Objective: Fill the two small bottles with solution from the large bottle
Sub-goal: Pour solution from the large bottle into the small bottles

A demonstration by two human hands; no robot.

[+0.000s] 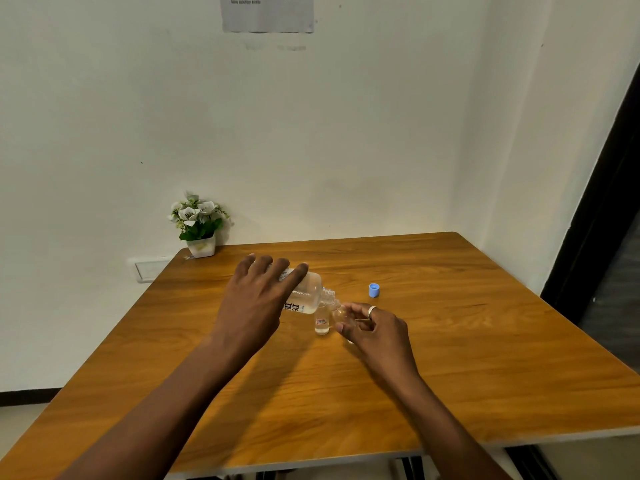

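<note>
Overhead, left hand (pixel 254 299) grips tilted large bottle (pixel 306 292).

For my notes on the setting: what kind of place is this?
Probably a plain indoor room, perhaps an office corner: a wooden table against bare white walls, a small potted plant, and a printed sheet taped up.

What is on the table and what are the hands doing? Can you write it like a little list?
left hand: tipping the large bottle, neck toward the right
right hand: holding a small bottle at the large bottle's mouth
other small bottle: upright on the table, between the hands
blue cap: off, lying alone on the table
flower pot: far left corner
</note>
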